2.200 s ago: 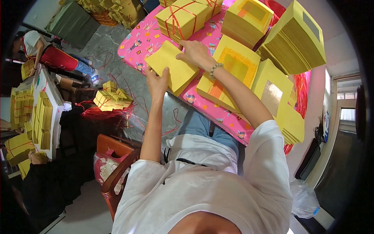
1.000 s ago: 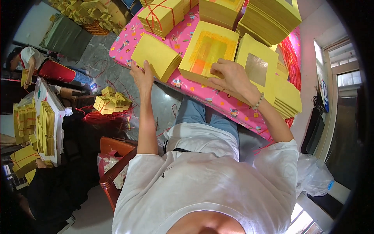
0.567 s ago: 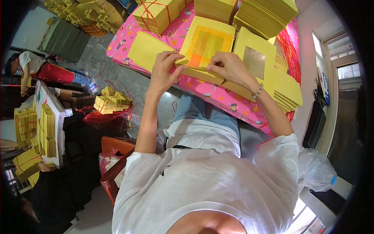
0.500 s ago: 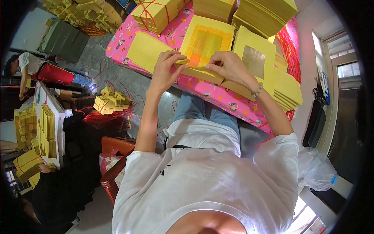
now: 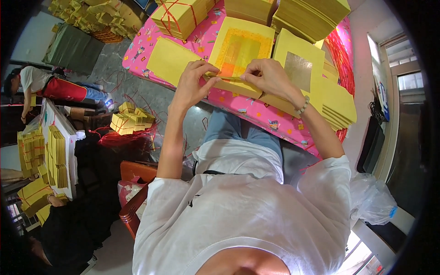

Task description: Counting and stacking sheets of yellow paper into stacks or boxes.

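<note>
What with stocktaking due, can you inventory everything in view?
Tablecloth: 1, pink, upper centre
Printed paper stack: 1, yellow and orange, cloth's front
Foil-panelled stack: 1, yellow, right of it
Plain stack: 1, yellow, cloth's left
Fanned stack: 1, yellow, cloth's right
Tall stacks: 2, yellow, cloth's back
Tied bundles: several, yellow, cloth's back, far left
Loose strips: many, red, cloth's right
Side table: 1, white, left
Armchair: 1, brown, lower left
Plastic bag: 1, clear, lower right
Coworkers: at least 2, mixed clothing, left
Left hand: 1, bare, at printed stack's corner
Right hand: 1, bare, pinching printed stack's edge
</note>
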Tool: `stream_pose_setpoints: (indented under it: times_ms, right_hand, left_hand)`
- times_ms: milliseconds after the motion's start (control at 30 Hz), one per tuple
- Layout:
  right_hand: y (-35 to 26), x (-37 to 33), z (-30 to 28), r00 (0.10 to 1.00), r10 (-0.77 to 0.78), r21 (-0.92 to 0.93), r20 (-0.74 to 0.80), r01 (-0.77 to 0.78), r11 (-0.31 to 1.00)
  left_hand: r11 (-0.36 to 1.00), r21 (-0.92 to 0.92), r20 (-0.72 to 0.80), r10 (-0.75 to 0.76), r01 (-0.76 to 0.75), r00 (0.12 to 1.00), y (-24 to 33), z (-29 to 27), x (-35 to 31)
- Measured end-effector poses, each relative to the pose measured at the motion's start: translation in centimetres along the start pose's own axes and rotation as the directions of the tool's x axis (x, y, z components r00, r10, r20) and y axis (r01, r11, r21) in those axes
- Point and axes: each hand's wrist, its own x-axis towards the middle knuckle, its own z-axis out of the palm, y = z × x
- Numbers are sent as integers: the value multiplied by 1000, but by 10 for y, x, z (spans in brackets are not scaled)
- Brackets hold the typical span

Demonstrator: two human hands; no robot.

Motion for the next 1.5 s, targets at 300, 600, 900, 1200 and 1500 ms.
stream_pose_setpoints:
  times_ms: [300,600,900,1200,1500]
  right_hand:
    - [-18,-6,-20,984,-134,-224,-119,105,969]
    - [0,-11,-32,845,118,191,-522,-19,981]
    - [5,8,-27,977,3,644,-213,138,753]
    - [2,5,-20,993,47,689,-107,40,724]
    - [-7,2,-23,968,53,686,-247,136,715]
  left_hand:
    - [924,257,26,286,-283,958,18,15,38]
    - [948,-316,-173,-29,-28,984,10,19,45]
    - [417,-861,249,-150,290,957,17,14,38]
    - [802,-597,-152,-149,29,977,23,35,47]
    - [583,-812,-63,-138,29,988,42,23,56]
